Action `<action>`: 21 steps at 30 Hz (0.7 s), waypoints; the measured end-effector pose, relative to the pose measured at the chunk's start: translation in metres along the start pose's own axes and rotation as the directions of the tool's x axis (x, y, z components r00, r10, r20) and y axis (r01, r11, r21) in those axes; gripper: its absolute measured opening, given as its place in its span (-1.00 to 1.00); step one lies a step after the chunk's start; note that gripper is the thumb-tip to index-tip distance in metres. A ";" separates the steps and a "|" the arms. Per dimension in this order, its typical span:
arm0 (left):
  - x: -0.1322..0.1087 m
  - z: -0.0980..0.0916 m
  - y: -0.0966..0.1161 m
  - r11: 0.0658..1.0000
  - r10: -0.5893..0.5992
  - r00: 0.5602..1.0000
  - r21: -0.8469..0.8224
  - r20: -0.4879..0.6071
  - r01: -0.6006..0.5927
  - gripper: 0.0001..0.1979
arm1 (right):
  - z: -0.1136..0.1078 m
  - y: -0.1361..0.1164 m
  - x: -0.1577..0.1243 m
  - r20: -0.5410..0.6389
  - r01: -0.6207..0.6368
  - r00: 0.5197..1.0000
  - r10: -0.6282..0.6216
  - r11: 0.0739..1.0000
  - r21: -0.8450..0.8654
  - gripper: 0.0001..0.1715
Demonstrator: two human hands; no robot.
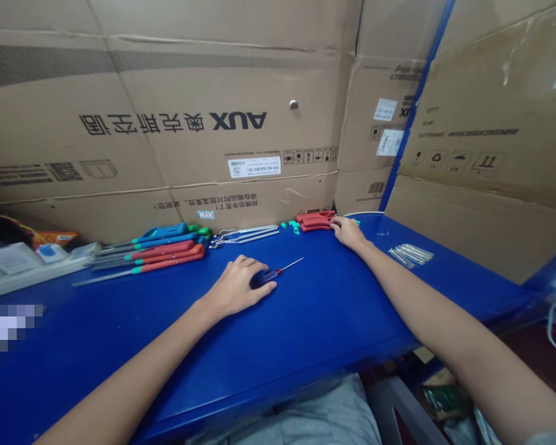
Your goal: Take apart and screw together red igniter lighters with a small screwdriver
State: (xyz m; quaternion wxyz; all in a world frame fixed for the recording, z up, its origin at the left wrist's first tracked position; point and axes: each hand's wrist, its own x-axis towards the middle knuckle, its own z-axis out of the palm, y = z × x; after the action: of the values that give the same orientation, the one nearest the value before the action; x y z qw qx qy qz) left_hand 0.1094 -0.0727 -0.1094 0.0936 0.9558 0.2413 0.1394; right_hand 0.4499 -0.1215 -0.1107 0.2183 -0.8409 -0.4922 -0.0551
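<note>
Holding screwdriver [274, 274] in left hand [238, 287], grip closed; right grip [347, 233] open on red parts [314, 220].

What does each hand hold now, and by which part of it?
The left hand grips a small screwdriver by its dark handle, which the fingers partly cover. The right hand rests beside red tool handles and seems to hold nothing.

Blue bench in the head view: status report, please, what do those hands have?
Left hand curled over small screwdriver. Right hand at red plastic parts. Larger screwdrivers lie farther along bench, apart from both hands.
</note>
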 end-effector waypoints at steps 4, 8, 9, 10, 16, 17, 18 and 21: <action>0.000 0.000 0.002 1.000 -0.007 1.000 0.007 0.003 0.007 -0.52 | 0.003 -0.006 -0.002 0.014 -0.023 1.000 0.024 0.999 -0.041 -0.62; 0.000 0.000 0.002 1.000 0.003 1.000 0.013 0.006 -0.003 -0.56 | 0.004 -0.007 -0.002 0.019 0.000 1.000 0.001 0.998 -0.055 -0.60; 0.000 0.000 0.002 1.000 0.006 1.000 0.013 0.006 -0.006 -0.56 | 0.004 -0.007 -0.002 0.020 0.009 1.000 -0.007 0.998 -0.055 -0.59; 0.000 0.001 0.002 1.000 0.009 1.000 0.010 0.005 -0.009 -0.56 | 0.004 -0.007 -0.002 0.021 0.017 1.000 -0.016 0.998 -0.053 -0.59; -0.001 0.002 0.001 1.000 0.006 1.000 -0.012 -0.005 -0.006 -0.57 | 0.005 -0.006 -0.004 -0.007 0.036 0.999 -0.036 0.999 -0.037 -0.54; -0.001 0.002 0.002 1.000 0.004 1.000 -0.013 -0.004 -0.004 -0.58 | 0.004 -0.008 -0.005 -0.016 0.039 0.999 -0.039 0.999 -0.034 -0.53; 0.000 0.002 0.002 1.000 0.004 1.000 -0.010 -0.001 -0.004 -0.57 | 0.003 -0.010 -0.006 -0.026 0.047 0.999 -0.048 0.998 -0.031 -0.53; 0.003 -0.005 -0.005 1.000 0.017 0.999 0.008 -0.028 -0.017 -0.53 | -0.001 -0.025 -0.013 -0.071 0.112 0.991 -0.112 0.994 -0.012 -0.52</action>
State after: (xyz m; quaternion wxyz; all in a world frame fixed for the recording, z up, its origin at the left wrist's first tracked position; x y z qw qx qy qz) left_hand 0.1078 -0.0661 -0.1054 0.0855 0.9561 0.2351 0.1528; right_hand 0.4221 -0.1215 -0.1063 0.2290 -0.8103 -0.5302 -0.0995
